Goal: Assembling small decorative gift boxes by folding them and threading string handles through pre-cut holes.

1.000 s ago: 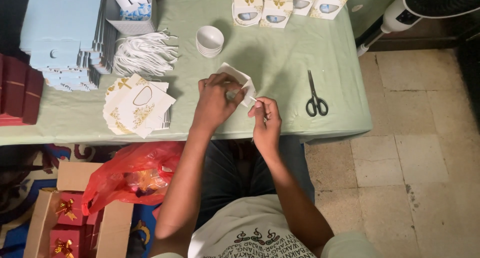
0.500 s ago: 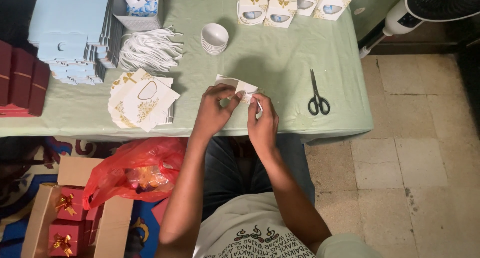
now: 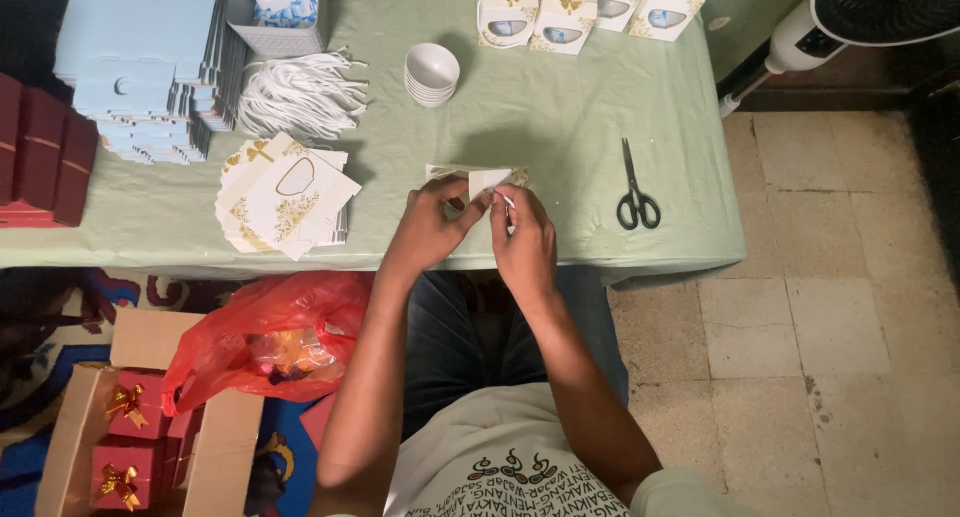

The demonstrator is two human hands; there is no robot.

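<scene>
Hands meet at the near edge of the green-covered table [image 3: 560, 107], which I take as my landmark. From the head camera I see my left hand [image 3: 432, 229] and right hand [image 3: 524, 245] both pinched on a small white card piece [image 3: 487, 181], fingers closed on its edges; it sits just above the table's near edge, about midway along it. How the piece is folded I cannot make out, since both hands cover most of it.

Just right of the hands, black-handled scissors [image 3: 634, 191] lie flat on the table. Left of the hands on the table sits a fanned stack of flat white-and-gold box blanks [image 3: 283, 193]. Farther back on the table stand nested white cups [image 3: 432, 74], a heap of white cords [image 3: 300, 95] and a pale blue stack of flat sheets [image 3: 140, 62], cut off at the top. At the table's far edge a row of assembled white boxes [image 3: 590, 9] is also cropped.

Below the table's near left side lies a red plastic bag [image 3: 270, 342] and a cardboard carton [image 3: 150, 427] with red bowed boxes, partly out of view.
</scene>
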